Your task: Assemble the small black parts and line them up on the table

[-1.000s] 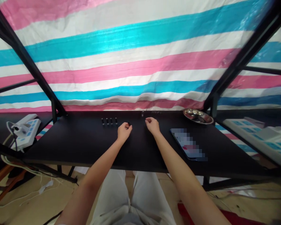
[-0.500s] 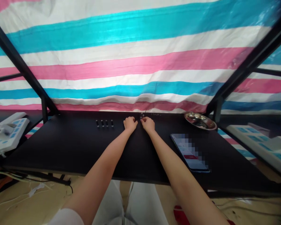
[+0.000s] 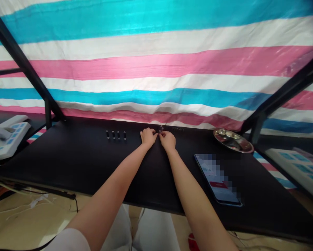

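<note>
Near the far edge of the black table (image 3: 80,164), my two hands almost meet at their fingertips. My left hand (image 3: 148,137) has its fingers curled in toward the thumb; whatever lies between them is too small to make out. Beside it, my right hand (image 3: 168,140) is closed in a pinch, and its content is likewise hidden. Just beyond the fingertips are a few small greyish pieces (image 3: 161,128). To the left of my hands, several short dark cylinders with light ends (image 3: 116,135) stand in a row.
Tiny bits (image 3: 177,129) lie in a line along the back edge. At the right are a shiny metal dish (image 3: 233,141) and a phone (image 3: 216,179) lying flat. Black frame posts (image 3: 28,69) rise at both sides, before a striped sheet (image 3: 146,66). White power strips (image 3: 11,139) flank the table.
The camera view has tilted and shifted slightly. My hands stay at the same part of the table, with fingertips a little closer together. The cylinders, dish and phone stay where they were.
</note>
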`<state>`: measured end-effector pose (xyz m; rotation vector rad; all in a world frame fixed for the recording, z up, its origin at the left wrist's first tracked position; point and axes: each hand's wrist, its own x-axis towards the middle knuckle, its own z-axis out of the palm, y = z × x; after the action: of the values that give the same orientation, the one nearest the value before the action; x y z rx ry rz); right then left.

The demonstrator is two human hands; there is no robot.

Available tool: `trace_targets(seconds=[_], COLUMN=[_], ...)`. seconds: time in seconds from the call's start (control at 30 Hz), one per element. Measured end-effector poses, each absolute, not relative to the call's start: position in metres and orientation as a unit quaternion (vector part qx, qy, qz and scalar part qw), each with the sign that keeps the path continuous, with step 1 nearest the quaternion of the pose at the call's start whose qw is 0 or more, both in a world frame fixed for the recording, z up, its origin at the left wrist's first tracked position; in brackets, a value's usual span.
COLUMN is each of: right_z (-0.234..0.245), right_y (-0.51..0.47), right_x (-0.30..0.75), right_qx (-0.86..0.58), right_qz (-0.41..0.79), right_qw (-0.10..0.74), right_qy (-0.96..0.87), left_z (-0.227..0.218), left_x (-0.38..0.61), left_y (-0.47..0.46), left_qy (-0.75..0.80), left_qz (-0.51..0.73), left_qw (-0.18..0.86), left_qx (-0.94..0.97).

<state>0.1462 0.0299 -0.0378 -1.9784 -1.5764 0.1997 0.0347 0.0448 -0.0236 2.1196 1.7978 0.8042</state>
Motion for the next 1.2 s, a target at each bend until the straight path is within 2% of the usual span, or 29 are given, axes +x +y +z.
trace_targets(seconds=[0.53, 1.07, 1.2], right_z=[-0.04, -0.041, -0.041], right_y=[0.023, -0.012, -0.029], right_x=[0.146, 0.142, 0.136], right_qx=[-0.742, -0.74, -0.727], right_qz=[0.058, 0.042, 0.044], right_qw=[0.286, 0.312, 0.301], right_qy=[-0.604, -0.595, -0.616], left_z=[-0.027, -0.024, -0.026], left_x=[0.032, -0.012, -0.026], left_y=[0.024, -0.038, -0.051], left_qy=[0.631, 0.609, 0.558], left_qz=[0.238, 0.267, 0.332], left_qw=[0.071, 0.138, 0.189], left_qx=[0.735, 0.734, 0.736])
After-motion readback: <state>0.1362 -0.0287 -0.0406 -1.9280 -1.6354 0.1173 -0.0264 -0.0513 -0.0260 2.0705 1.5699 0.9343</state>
